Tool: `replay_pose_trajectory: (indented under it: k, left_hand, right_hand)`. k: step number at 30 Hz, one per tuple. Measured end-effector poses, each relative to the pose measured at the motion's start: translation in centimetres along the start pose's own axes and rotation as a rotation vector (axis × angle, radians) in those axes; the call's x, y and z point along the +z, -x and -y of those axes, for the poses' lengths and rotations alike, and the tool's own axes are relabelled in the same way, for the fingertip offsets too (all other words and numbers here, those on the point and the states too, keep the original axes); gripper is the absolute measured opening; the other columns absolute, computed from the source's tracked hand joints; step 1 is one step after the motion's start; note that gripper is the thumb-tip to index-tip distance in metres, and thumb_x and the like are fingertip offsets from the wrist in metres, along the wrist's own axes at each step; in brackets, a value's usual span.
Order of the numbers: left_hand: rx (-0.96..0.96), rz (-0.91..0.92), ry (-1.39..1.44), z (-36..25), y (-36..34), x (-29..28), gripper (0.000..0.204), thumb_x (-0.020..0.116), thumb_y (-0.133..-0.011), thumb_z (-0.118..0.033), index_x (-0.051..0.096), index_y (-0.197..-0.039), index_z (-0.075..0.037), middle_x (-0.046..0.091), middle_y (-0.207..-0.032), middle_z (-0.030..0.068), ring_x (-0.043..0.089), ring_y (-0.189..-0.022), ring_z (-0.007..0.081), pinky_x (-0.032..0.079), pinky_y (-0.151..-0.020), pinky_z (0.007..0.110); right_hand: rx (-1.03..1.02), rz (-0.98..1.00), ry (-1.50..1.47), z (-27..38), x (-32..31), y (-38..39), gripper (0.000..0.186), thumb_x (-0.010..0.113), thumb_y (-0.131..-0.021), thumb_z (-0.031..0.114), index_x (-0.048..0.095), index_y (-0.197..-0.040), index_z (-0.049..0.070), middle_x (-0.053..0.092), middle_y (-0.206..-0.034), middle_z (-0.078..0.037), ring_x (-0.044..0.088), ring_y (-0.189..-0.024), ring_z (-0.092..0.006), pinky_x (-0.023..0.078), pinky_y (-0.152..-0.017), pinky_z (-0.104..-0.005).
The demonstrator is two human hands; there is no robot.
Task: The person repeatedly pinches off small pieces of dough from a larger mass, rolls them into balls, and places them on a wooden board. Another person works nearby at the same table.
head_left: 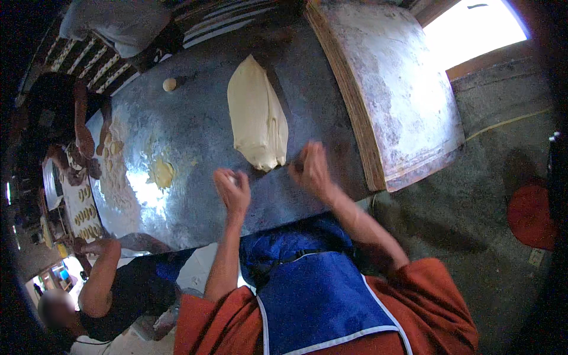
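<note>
A large, elongated piece of pale dough point(257, 115) is laid on the grey surface point(201, 207), in front of the person, with a point formed at its far end and lengthwise folds seen along its right side. Its near end is left ragged and lumpy, close to both hands. The left hand point(232, 190) is held just short of that end, to its left, with the fingers curled in toward the thumb; a small pale spot is seen at the fingertips, but whether anything is gripped there cannot be told. The right hand point(312, 171) is held to the right of the same end, bent and blurred, so whether its fingers are apart or together cannot be told.

To the left, a flat yellowish dough patch point(163, 173) is spread on the surface, and a small round dough ball point(170, 84) is set farther off. Scattered flour point(121, 171) is seen near the left edge, where a co-worker's hands point(77, 168) are held above a pale tray point(74, 198) on which small curved pieces point(86, 213) are arranged in rows. On the right, the far part of the surface is flanked by a broad, thick, pale-topped slab point(402, 89) with a brown layered edge. A blue apron point(325, 299) with white trim is worn over orange-red clothing point(426, 305).
</note>
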State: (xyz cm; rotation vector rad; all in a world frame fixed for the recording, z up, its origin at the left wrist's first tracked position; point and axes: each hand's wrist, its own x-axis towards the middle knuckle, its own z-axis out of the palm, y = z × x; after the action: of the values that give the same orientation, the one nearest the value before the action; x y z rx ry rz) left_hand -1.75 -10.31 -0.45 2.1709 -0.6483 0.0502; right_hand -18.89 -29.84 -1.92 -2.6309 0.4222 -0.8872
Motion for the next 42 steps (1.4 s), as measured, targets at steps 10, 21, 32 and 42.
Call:
replay_pose_trajectory:
  k: [10, 21, 32, 42]
  left_hand:
    - [0.031, -0.046, -0.027, 0.7, 1.4, -0.7, 0.027, 0.069, -0.084, -0.004, 0.045, -0.097, -0.004, 0.049, -0.089, 0.0139, 0.052, -0.087, 0.0360, 0.043, -0.078, 0.044]
    - [0.109, 0.214, -0.047, 4.1, 4.8, -6.6, 0.032, 0.073, -0.082, -0.006, 0.048, -0.102, -0.005, 0.055, -0.103, 0.0159, 0.054, -0.099, 0.0364, 0.041, -0.090, 0.048]
    - [0.176, 0.595, -0.106, 1.4, 1.2, -12.2, 0.046, 0.078, -0.073, -0.003, 0.063, -0.116, -0.008, 0.060, -0.122, 0.0123, 0.056, -0.118, 0.0337, 0.046, -0.102, 0.044]
    - [0.270, 0.454, -0.021, -3.6, -0.3, -10.1, 0.033, 0.076, -0.074, 0.000, 0.066, -0.105, -0.007, 0.061, -0.108, 0.0099, 0.062, -0.102, 0.0305, 0.053, -0.088, 0.043]
  right_hand:
    - [0.090, 0.009, 0.049, 0.2, -1.2, -1.0, 0.042, 0.079, -0.067, 0.002, 0.049, -0.098, 0.000, 0.050, -0.087, -0.017, 0.052, -0.083, -0.0386, 0.045, -0.072, -0.0464]
    - [0.020, 0.054, -0.024, -0.6, -3.8, 1.7, 0.035, 0.070, -0.078, -0.001, 0.046, -0.103, -0.002, 0.053, -0.088, -0.018, 0.053, -0.078, -0.0373, 0.045, -0.069, -0.0462]
    - [0.432, 0.352, -0.197, 0.7, -7.9, -1.1, 0.028, 0.076, -0.083, 0.008, 0.067, -0.109, 0.003, 0.059, -0.097, -0.016, 0.060, -0.091, -0.0366, 0.051, -0.080, -0.0453]
    - [0.341, 1.063, -0.537, 8.3, -9.4, -7.3, 0.027, 0.077, -0.083, 0.016, 0.069, -0.105, 0.002, 0.071, -0.098, -0.016, 0.069, -0.087, -0.0362, 0.056, -0.079, -0.0424]
